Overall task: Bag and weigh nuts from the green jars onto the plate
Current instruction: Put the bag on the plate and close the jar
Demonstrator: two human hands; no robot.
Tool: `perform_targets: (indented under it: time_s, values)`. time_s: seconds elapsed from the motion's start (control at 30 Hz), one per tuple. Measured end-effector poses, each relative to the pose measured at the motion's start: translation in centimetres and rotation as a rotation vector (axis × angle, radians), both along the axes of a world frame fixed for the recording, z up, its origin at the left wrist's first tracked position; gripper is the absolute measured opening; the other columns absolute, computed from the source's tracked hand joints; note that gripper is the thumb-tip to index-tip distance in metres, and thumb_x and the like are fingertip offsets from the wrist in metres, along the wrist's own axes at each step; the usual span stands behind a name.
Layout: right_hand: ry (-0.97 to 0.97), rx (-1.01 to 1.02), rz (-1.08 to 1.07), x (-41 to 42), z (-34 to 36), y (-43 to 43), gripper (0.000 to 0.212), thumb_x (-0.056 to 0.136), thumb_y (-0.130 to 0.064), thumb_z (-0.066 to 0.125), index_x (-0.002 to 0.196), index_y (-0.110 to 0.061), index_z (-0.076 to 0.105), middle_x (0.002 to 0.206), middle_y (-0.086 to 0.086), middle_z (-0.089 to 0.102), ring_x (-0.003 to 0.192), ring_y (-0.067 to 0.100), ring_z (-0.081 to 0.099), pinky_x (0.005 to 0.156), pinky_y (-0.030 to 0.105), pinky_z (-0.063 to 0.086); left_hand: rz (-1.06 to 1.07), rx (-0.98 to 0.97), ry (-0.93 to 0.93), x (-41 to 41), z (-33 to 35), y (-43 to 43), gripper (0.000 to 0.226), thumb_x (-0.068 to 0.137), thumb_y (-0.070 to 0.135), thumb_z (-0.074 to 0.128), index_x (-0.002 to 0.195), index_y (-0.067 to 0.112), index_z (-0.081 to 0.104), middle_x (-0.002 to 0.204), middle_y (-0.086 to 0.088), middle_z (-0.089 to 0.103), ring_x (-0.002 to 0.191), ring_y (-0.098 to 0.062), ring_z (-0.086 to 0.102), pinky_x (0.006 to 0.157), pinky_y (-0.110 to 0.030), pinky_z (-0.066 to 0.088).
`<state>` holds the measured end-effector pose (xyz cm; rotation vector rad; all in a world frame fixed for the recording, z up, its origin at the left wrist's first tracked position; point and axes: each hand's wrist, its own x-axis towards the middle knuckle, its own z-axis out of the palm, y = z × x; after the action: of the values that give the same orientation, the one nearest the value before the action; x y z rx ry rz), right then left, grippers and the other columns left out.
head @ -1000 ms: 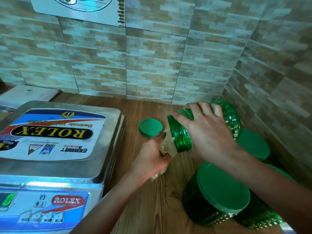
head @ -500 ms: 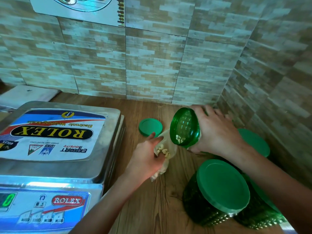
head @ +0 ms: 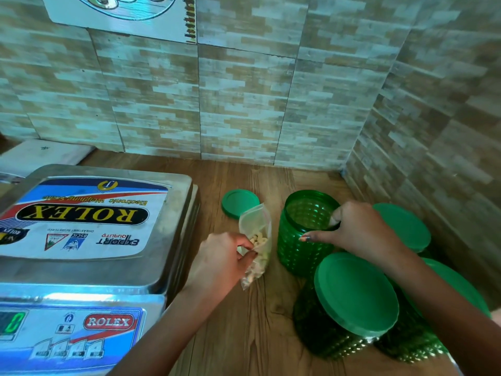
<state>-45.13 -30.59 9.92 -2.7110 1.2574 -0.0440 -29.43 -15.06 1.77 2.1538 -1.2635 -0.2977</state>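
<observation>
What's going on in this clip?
A person is bagging nuts. The left hand pinches a clear bag partly filled with nuts; the right hand grips the rim of the open green jar, upright on the counter. A loose lid lies behind the bag. The scale reads zero; the bag isn't on it yet.

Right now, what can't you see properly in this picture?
Head view:
Open jar: what is inside; its ribbed green wall and the right hand on its rim hide it.
Scale display: cut off by the left edge.
Bag: partly covered by the left hand pinching it.
Lidded jars: contents hidden by lids.
</observation>
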Motion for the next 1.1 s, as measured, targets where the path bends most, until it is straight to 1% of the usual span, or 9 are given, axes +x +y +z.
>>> perform_targets:
  time_s: [0.17,0.23,0.27,0.33,0.47,0.6,0.73,0.87,1.1]
  values:
    - [0.134,0.035,-0.057,-0.4,1.0,1.2,0.067,0.054,-0.078,0.059,0.051,-0.013,0.045,0.050,-0.002,0.039,0.046,0.014,0.036,0.047,0.027,0.028,0.005,-0.109,-0.031,0.3,0.3,1.1,0.016,0.082,0.024,0.070,0.098,0.022,0.073,0.091,0.007,0.073,0.074,0.002,0.065,0.074,-0.021,0.056]
    - [0.143,-0.065,-0.035,-0.2,1.4,2.3,0.064,0.060,-0.075,0.058,0.084,-0.017,0.067,0.099,0.002,0.065,0.072,0.014,0.060,0.064,0.029,0.049,-0.028,-0.117,-0.040,0.5,0.4,1.8,0.016,0.081,0.023,0.071,0.097,0.023,0.072,0.092,0.009,0.072,0.075,0.004,0.064,0.075,-0.021,0.056]
    - [0.099,-0.128,-0.005,0.0,1.6,3.1,0.059,0.068,-0.069,0.060,0.104,-0.023,0.066,0.133,0.000,0.053,0.093,0.018,0.063,0.081,0.034,0.051,-0.049,-0.113,-0.045,0.6,0.4,2.2,0.016,0.081,0.023,0.071,0.097,0.024,0.072,0.092,0.011,0.072,0.076,0.005,0.064,0.076,-0.022,0.056]
    - [-0.064,-0.175,0.157,0.7,1.8,4.8,0.043,0.081,-0.050,0.062,0.120,-0.033,0.058,0.152,-0.009,0.026,0.114,0.018,0.056,0.102,0.038,0.040,-0.074,-0.118,-0.027,0.8,0.4,3.3,0.015,0.078,0.021,0.073,0.093,0.024,0.074,0.087,0.011,0.072,0.073,0.005,0.064,0.074,-0.023,0.057]
    - [-0.147,-0.076,0.571,2.4,0.4,8.2,0.034,0.082,-0.015,0.067,0.114,-0.027,0.064,0.150,-0.001,0.033,0.136,0.018,0.034,0.113,0.036,0.024,-0.131,-0.125,-0.023,1.4,0.3,5.9,0.015,0.071,0.017,0.080,0.080,0.028,0.075,0.072,0.016,0.071,0.063,0.006,0.064,0.063,-0.023,0.056]
    - [-0.037,-0.137,0.572,3.1,-2.1,10.1,0.025,0.077,0.003,0.061,0.096,-0.010,0.071,0.136,0.011,0.050,0.122,0.033,0.047,0.097,0.042,0.040,-0.131,-0.154,-0.007,1.8,0.7,9.3,0.017,0.069,0.023,0.079,0.081,0.034,0.072,0.066,0.026,0.066,0.061,0.010,0.063,0.058,-0.015,0.052]
    - [-0.195,0.016,0.524,2.7,-4.1,9.8,0.012,0.067,-0.005,0.076,0.068,-0.015,0.071,0.099,0.001,0.068,0.086,0.025,0.062,0.071,0.035,0.051,-0.102,-0.232,0.019,1.7,0.6,11.7,0.024,0.067,0.040,0.066,0.090,0.041,0.063,0.068,0.034,0.063,0.059,0.012,0.061,0.057,-0.013,0.051]
    - [-0.160,0.045,0.470,1.4,-4.0,10.6,0.009,0.086,-0.016,0.062,0.083,-0.015,0.071,0.089,-0.002,0.061,0.084,0.017,0.056,0.070,0.036,0.046,-0.076,-0.286,0.017,1.5,0.6,12.6,0.021,0.071,0.039,0.063,0.092,0.038,0.064,0.071,0.034,0.063,0.062,0.014,0.060,0.059,-0.006,0.048]
    - [-0.308,0.062,0.337,-1.4,-4.1,12.8,0.005,0.078,-0.014,0.072,0.080,-0.019,0.071,0.081,-0.006,0.062,0.076,0.016,0.060,0.065,0.036,0.049,-0.107,-0.320,0.067,1.2,0.1,13.0,0.022,0.075,0.010,0.074,0.084,0.030,0.067,0.070,0.035,0.063,0.067,0.012,0.062,0.062,-0.001,0.043]
